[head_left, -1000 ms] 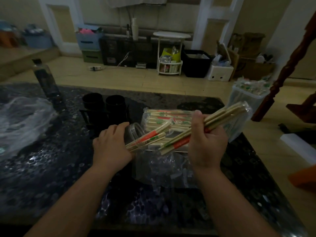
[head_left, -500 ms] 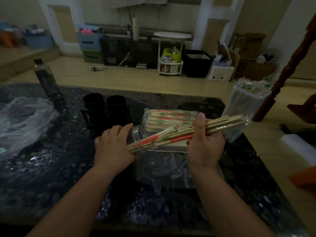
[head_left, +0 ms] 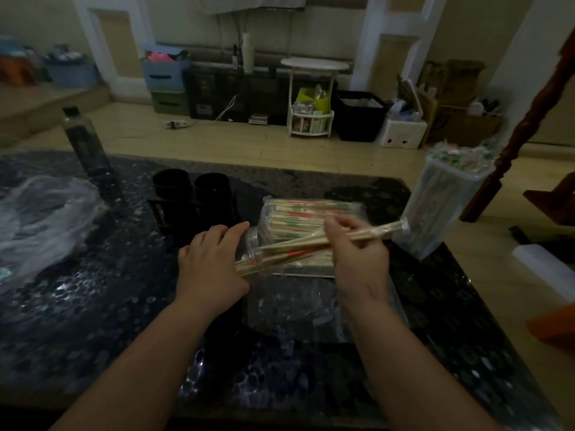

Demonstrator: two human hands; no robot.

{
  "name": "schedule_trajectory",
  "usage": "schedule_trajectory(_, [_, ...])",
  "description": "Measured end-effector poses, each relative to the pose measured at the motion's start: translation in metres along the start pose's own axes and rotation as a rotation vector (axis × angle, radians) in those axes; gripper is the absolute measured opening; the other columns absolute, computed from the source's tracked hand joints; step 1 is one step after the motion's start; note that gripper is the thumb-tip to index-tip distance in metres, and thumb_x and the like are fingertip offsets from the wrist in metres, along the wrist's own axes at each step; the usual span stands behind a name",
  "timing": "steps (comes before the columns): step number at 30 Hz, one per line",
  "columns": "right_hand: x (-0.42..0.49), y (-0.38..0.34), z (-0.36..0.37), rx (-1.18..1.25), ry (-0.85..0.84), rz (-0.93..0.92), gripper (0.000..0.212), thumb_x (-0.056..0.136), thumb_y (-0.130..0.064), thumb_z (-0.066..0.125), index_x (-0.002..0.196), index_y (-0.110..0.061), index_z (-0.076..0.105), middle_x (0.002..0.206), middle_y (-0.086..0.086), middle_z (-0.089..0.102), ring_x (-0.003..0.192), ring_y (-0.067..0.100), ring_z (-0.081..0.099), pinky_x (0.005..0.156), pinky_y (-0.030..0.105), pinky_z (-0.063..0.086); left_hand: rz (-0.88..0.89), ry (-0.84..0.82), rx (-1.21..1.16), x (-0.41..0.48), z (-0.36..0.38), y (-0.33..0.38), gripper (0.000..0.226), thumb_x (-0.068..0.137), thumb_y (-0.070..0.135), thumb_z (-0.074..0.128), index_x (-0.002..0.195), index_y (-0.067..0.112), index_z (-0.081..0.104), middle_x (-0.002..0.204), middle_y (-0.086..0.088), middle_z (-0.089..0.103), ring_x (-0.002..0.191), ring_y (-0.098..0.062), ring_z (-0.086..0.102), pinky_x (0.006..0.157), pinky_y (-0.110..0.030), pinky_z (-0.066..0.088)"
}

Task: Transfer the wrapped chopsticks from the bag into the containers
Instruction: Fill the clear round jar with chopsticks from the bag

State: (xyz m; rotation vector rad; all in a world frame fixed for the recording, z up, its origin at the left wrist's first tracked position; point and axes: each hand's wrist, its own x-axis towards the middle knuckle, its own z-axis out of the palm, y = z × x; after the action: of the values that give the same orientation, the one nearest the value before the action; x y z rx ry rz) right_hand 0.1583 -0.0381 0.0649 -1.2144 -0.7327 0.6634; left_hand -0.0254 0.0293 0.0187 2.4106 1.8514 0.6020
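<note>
Chopsticks head into the jar the left hand holds, right hand gripping them (tall container full, bag well stocked).

No text readable; chopstick wrappers perhaps printed, too blurred.

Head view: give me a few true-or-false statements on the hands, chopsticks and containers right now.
1. The right hand grips a bundle of chopsticks. True.
2. The left hand is idle and holds nothing. False: it holds a clear jar, tipped on its side.
3. The tall container at the right is empty. False: it stands packed with chopsticks.
4. The bag behind the hands holds chopsticks. True.
5. Two black cups stand behind the left hand. True.
</note>
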Motion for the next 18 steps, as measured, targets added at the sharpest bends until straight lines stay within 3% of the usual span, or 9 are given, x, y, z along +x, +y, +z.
schedule_trajectory(2, [0.005, 0.000, 0.000, 0.132, 0.120, 0.041, 0.012, 0.092, -0.010, 0.064, 0.082, -0.015, 0.062, 0.072, 0.000, 0.065, 0.061, 0.010, 0.061, 0.053, 0.019, 0.047, 0.002, 0.000, 0.006, 0.000, -0.001, 0.000, 0.098, 0.062, 0.044, 0.078, 0.146, 0.041, 0.028, 0.134, 0.006, 0.042, 0.123, -0.021, 0.040, 0.097, -0.043, 0.036])
schedule_trajectory(4, [0.010, 0.002, -0.003, 0.127, 0.135, 0.070, 0.018, 0.092, -0.006, 0.061, 0.078, -0.016, 0.056, 0.066, -0.002, 0.059, 0.054, 0.005, 0.053, 0.048, 0.017, 0.042, 0.008, 0.005, 0.011, 0.000, -0.001, 0.001, 0.098, 0.060, 0.043, 0.077, 0.146, 0.041, 0.029, 0.135, 0.006, 0.043, 0.123, -0.021, 0.040, 0.096, -0.043, 0.036])
schedule_trajectory(7, [0.008, 0.007, -0.003, -0.093, -0.094, 0.172, 0.007, 0.088, -0.010, 0.069, 0.089, -0.014, 0.063, 0.066, -0.005, 0.063, 0.053, 0.002, 0.058, 0.048, 0.017, 0.045, 0.012, 0.013, 0.009, 0.000, 0.000, 0.001, 0.098, 0.059, 0.044, 0.078, 0.145, 0.040, 0.031, 0.134, 0.005, 0.044, 0.123, -0.022, 0.041, 0.096, -0.043, 0.037])
schedule_trajectory(8, [0.007, 0.011, -0.003, -0.099, -0.112, 0.194, 0.012, 0.087, -0.013, 0.071, 0.096, -0.015, 0.063, 0.072, -0.002, 0.064, 0.057, 0.003, 0.059, 0.051, 0.019, 0.046, 0.010, 0.012, 0.008, 0.000, 0.000, 0.001, 0.099, 0.059, 0.044, 0.078, 0.145, 0.040, 0.031, 0.134, 0.005, 0.044, 0.122, -0.022, 0.042, 0.096, -0.043, 0.037])
schedule_trajectory(10, [0.009, 0.013, -0.002, -0.003, 0.008, 0.208, 0.019, 0.089, -0.017, 0.069, 0.105, -0.017, 0.057, 0.081, 0.002, 0.061, 0.061, 0.007, 0.056, 0.053, 0.024, 0.045, 0.008, 0.016, -0.004, -0.001, 0.000, 0.001, 0.098, 0.058, 0.045, 0.078, 0.145, 0.039, 0.033, 0.133, 0.005, 0.045, 0.121, -0.023, 0.042, 0.095, -0.043, 0.037])
schedule_trajectory(13, [0.014, 0.011, -0.004, 0.030, 0.143, 0.159, 0.008, 0.094, -0.011, 0.057, 0.099, -0.017, 0.054, 0.078, 0.002, 0.058, 0.056, 0.007, 0.052, 0.050, 0.023, 0.043, 0.004, 0.017, -0.026, -0.001, -0.001, 0.002, 0.097, 0.059, 0.046, 0.078, 0.145, 0.038, 0.034, 0.132, 0.004, 0.045, 0.121, -0.024, 0.043, 0.095, -0.044, 0.037])
schedule_trajectory(16, [0.013, 0.016, -0.005, -0.245, -0.067, 0.109, 0.011, 0.093, -0.008, 0.060, 0.089, -0.018, 0.065, 0.080, 0.000, 0.066, 0.065, 0.007, 0.059, 0.056, 0.020, 0.048, 0.000, 0.020, -0.025, -0.001, -0.002, 0.002, 0.096, 0.061, 0.049, 0.077, 0.146, 0.037, 0.034, 0.132, 0.004, 0.045, 0.121, -0.024, 0.043, 0.095, -0.044, 0.037])
schedule_trajectory(18, [0.011, 0.019, -0.005, -0.338, -0.105, 0.074, 0.012, 0.090, -0.010, 0.063, 0.089, -0.019, 0.070, 0.084, -0.003, 0.068, 0.071, 0.006, 0.061, 0.062, 0.019, 0.049, -0.013, 0.010, -0.018, 0.000, -0.003, 0.002, 0.095, 0.062, 0.053, 0.075, 0.146, 0.037, 0.033, 0.134, 0.004, 0.045, 0.122, -0.024, 0.043, 0.096, -0.045, 0.036])
